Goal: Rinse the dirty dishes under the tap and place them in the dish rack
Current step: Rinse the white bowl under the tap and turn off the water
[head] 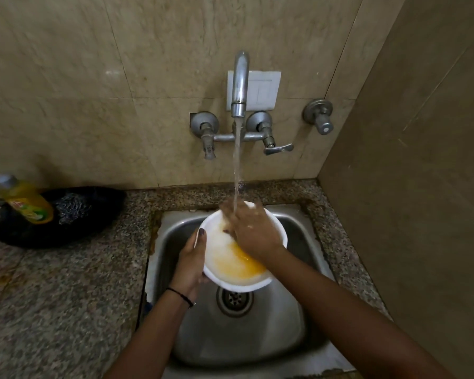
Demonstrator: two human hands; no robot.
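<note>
White bowl [231, 258], yellow residue inside, held over sink [293, 318] under running tap [240, 83].
Left hand [190, 265]: grip closed on bowl rim. Right hand [253, 231]: fingers inside bowl beneath stream, spread flat, grasping nothing. Soap bottle [25, 199] on desk [66, 291], left.

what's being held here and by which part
The left hand grips a white bowl by its left rim, thumb over the edge. The right hand rubs inside it, holding nothing.
</note>
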